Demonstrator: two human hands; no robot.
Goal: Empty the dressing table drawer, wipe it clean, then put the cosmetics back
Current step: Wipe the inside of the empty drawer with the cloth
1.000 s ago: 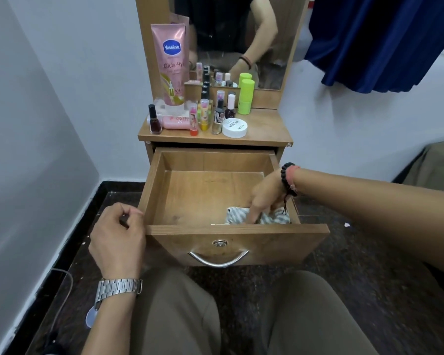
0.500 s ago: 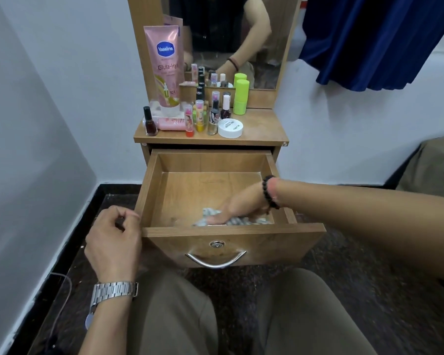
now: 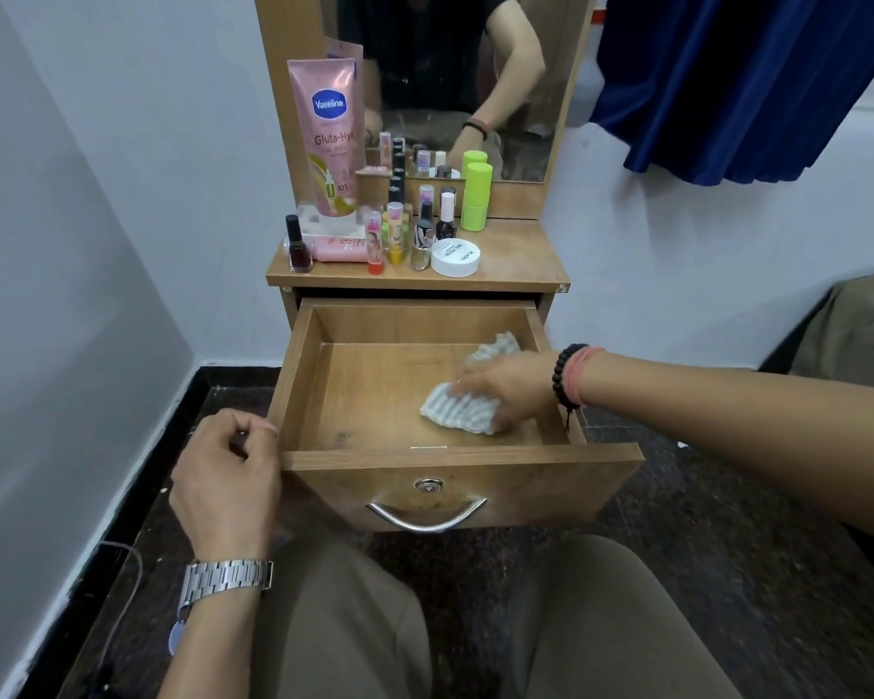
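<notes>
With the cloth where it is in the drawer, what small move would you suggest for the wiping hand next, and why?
Probably sweep the striped cloth leftward across the drawer floor. The right hand presses it down in the right half, while the bare left half shows a dark smudge near the front-left corner. The left hand holds the drawer's front-left corner, steadying it.

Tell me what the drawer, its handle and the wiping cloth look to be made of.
Drawer: probably laminated board with a matt wood-grain print, given the uniform grain and thin flat panels.
Handle: polished metal, likely chrome-plated, judging by its bright reflections.
Cloth: soft woven or knitted fabric, pale with grey stripes; it crumples under the right hand.
</notes>
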